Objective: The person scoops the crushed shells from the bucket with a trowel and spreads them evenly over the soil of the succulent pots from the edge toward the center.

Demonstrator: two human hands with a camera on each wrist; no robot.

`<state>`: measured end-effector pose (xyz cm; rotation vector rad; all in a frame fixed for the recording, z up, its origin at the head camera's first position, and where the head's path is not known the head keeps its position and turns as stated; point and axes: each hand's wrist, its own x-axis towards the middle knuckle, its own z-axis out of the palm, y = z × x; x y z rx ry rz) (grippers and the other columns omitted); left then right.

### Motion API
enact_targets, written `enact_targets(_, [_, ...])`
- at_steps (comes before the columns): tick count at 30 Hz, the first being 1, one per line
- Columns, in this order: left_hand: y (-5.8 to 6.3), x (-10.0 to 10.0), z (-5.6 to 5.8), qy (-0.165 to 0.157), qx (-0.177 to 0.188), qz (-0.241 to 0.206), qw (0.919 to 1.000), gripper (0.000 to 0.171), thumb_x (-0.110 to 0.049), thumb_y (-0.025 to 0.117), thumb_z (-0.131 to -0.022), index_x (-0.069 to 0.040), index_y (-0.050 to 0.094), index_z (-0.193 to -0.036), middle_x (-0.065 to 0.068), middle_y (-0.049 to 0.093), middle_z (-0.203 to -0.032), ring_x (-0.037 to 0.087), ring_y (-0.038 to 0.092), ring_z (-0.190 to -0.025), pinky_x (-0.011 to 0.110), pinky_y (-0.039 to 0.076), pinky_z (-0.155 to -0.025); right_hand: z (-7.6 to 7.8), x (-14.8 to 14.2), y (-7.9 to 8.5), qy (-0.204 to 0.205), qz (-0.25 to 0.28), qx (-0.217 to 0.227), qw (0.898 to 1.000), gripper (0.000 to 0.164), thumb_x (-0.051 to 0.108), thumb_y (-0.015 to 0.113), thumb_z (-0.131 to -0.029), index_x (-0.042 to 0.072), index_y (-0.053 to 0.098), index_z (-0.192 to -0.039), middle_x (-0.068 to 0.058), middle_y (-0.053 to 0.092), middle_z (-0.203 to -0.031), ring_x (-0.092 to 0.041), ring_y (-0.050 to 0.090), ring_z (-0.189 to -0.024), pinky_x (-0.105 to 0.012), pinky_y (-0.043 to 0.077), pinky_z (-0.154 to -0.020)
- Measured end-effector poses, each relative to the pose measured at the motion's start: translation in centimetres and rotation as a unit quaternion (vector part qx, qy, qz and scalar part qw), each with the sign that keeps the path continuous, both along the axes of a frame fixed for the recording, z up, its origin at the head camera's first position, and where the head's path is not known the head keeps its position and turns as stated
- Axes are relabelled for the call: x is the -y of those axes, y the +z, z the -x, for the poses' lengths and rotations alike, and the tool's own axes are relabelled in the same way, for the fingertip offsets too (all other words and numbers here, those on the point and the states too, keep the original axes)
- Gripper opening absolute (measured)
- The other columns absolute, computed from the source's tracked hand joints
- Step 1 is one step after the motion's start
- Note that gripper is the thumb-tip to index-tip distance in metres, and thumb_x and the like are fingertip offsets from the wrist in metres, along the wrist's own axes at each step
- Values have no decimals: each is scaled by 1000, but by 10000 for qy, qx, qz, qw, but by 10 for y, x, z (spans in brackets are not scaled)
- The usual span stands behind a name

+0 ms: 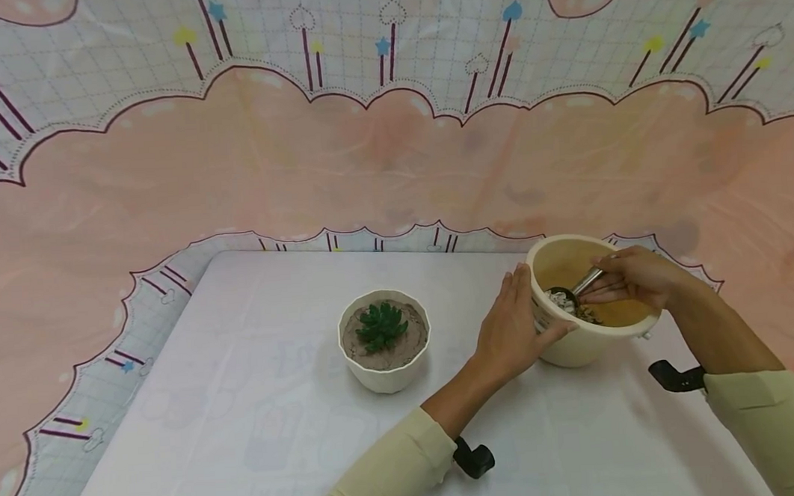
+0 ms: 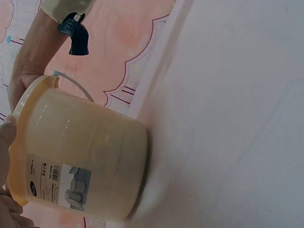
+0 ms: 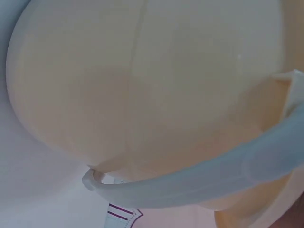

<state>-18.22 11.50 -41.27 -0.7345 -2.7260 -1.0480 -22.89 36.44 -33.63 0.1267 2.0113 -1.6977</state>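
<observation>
A cream plastic bucket (image 1: 571, 349) stands at the right of the white table. My left hand (image 1: 509, 336) lies against its near left side, fingers straight along the outside and thumb at the rim. My right hand (image 1: 630, 277) reaches in over the far right rim and holds the silver handle of a scoop (image 1: 589, 279). White pebble-like bits (image 1: 560, 299) fill the scoop's dark round head, beside darker bits on the bucket floor. A printed label (image 2: 59, 185) shows on the bucket's side in the left wrist view.
Left of the bucket stands a white faceted pot (image 1: 385, 380) with a green succulent (image 1: 381, 326) in grey-brown soil. The bucket's pale handle (image 3: 204, 185) hangs down its side in the right wrist view. A patterned pink cloth (image 1: 379, 166) rises behind the table (image 1: 257, 405).
</observation>
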Motion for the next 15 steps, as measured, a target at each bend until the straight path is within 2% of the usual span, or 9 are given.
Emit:
enact_targets(8, [-1, 0, 1, 5, -4, 27, 10000, 109, -65, 69, -95, -5, 15, -168, 12, 24, -172, 27, 25, -157, 37, 33, -120, -3, -3, 7, -413, 619, 89, 9972, 41, 14, 35, -116, -7, 69, -107, -26, 75, -94, -33, 78, -88, -42, 61, -85])
enact_targets(12, [-1, 0, 1, 5, -33, 29, 10000, 109, -65, 69, -94, -4, 16, -168, 12, 25, -172, 27, 25, -157, 37, 33, -120, -5, -7, 10, -644, 1042, 213, 9922, 39, 16, 36, -116, -2, 69, -106, -28, 75, -96, -35, 78, -88, -42, 61, -85])
enact_targets(15, [-1, 0, 1, 10, -49, 27, 10000, 109, -65, 69, -94, -3, 17, -167, 13, 26, -172, 28, 26, -157, 37, 34, -120, -7, -10, 11, -800, 1345, 353, 9870, 40, 17, 36, -116, -2, 69, -107, -28, 75, -97, -36, 78, -90, -42, 60, -86])
